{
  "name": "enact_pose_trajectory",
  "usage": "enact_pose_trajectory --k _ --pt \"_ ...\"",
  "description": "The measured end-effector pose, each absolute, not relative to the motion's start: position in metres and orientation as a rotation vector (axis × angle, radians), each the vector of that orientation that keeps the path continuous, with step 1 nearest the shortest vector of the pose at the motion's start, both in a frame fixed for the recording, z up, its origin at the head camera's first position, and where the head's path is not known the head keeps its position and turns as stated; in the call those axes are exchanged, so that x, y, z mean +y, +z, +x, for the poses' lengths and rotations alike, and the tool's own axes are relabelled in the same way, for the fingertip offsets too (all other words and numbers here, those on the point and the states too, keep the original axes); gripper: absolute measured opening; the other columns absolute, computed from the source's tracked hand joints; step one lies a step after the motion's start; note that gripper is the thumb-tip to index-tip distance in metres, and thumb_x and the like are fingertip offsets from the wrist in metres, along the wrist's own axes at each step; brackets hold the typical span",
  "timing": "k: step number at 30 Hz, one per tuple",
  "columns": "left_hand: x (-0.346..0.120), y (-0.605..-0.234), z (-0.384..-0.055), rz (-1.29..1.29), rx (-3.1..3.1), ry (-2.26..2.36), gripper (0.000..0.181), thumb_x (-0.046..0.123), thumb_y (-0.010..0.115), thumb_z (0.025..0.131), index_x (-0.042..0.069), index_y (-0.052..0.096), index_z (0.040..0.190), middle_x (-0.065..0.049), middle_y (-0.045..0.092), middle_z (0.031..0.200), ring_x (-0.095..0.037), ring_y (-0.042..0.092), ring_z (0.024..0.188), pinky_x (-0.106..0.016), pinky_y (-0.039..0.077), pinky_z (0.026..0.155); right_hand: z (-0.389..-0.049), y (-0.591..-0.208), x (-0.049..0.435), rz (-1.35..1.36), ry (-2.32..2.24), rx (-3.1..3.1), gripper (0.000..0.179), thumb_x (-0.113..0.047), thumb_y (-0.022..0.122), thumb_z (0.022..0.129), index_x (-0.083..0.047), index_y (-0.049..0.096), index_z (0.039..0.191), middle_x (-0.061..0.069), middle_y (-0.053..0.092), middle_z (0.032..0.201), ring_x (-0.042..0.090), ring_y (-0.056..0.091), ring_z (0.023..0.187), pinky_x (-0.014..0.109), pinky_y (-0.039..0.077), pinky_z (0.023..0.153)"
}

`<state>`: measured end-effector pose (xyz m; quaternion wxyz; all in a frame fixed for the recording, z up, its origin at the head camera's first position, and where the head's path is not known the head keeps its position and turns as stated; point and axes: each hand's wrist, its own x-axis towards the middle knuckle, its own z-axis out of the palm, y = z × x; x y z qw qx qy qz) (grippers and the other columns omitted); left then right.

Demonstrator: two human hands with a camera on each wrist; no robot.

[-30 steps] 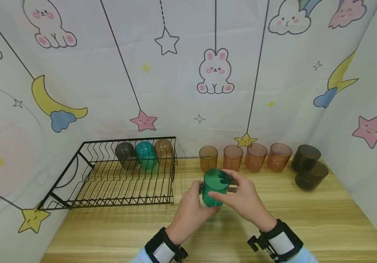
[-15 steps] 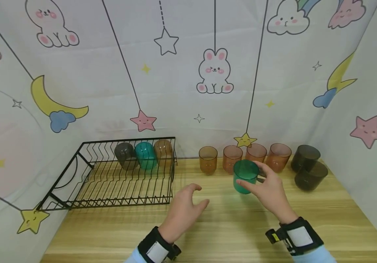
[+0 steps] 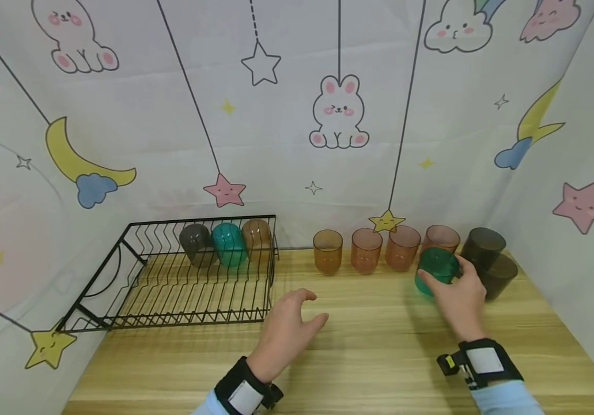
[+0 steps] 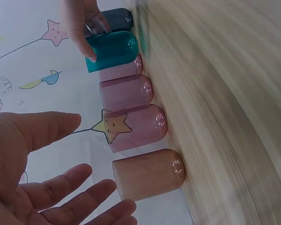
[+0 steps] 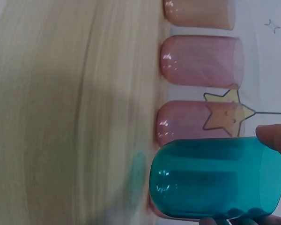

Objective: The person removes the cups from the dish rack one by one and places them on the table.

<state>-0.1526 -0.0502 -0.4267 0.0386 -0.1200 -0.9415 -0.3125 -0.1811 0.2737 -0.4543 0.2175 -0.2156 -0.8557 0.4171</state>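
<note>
My right hand point(image 3: 460, 297) grips a clear green cup point(image 3: 434, 271) near its rim, thumb on one side and fingers on the other. The cup is upright, mouth up, and overlaps a pink cup point(image 3: 441, 237) behind it in the head view. Its green side point(image 5: 215, 180) fills the lower part of the right wrist view. My left hand point(image 3: 288, 331) is held over the table in front of the rack's right end, thumb and fingers spread, with nothing in it. In the left wrist view the left fingers point(image 4: 70, 187) are parted.
A black wire rack point(image 3: 193, 276) at left holds a grey cup point(image 3: 196, 245), a teal cup point(image 3: 229, 245) and a brown cup point(image 3: 257, 239). Along the back wall stand an amber cup point(image 3: 328, 252) and pink cups point(image 3: 366, 251). Two dark cups point(image 3: 483, 248) stand at right.
The left hand has let go of the green cup and drawn back a little to the left. The right hand has carried the cup rightward, in front of the rightmost pink cup.
</note>
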Motion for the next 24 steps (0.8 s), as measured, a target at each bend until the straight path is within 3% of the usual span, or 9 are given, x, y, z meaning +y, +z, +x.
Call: enact_pose_trajectory --k 11,24 --pt "-0.052 -0.424 -0.151 -0.389 -2.889 -0.975 0.044 0.045 0.070 0.079 0.018 0.062 0.114 -0.001 0.065 0.115 -0.017 0.061 0.104 -0.032 0.053 0.075 -0.188 -0.466 0.287 -0.650 1.052 -2.302 0.084 -0.046 0.075 0.072 -0.001 0.044 0.135 0.024 0.055 0.126 0.041 0.052 0.111 0.056 0.041 0.088" --pt "-0.068 -0.389 -0.150 -0.448 -2.774 -0.974 0.043 0.044 0.070 0.080 0.020 0.061 0.116 0.002 0.063 0.118 -0.015 0.060 0.109 -0.036 0.052 0.085 -0.190 -0.467 0.292 -0.681 1.007 -2.355 0.089 -0.049 0.070 0.076 0.000 0.035 0.142 0.028 0.048 0.133 0.046 0.047 0.116 0.059 0.037 0.094"
